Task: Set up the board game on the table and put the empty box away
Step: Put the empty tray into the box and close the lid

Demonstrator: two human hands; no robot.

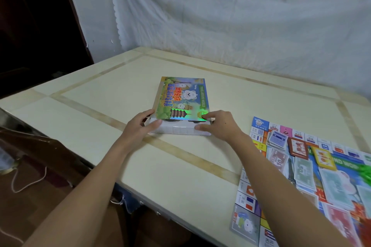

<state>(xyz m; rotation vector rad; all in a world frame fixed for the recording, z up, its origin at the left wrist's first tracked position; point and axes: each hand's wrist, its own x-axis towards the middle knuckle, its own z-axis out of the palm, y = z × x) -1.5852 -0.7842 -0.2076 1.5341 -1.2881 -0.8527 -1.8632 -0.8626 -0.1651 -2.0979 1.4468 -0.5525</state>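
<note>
— Nearest, what shows?
— Both forearms reach out over the table. Just right of the right hand lies the game board, covered with play money and cards.
— And the box?
— Between the hands. The left hand grips the box at its near left corner; the right hand pinches the near right corner, thumb on the white side.

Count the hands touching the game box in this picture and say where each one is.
2. The left hand grips the near left corner of the game box; the right hand grips its near right corner. The box lies flat on the table.
</note>
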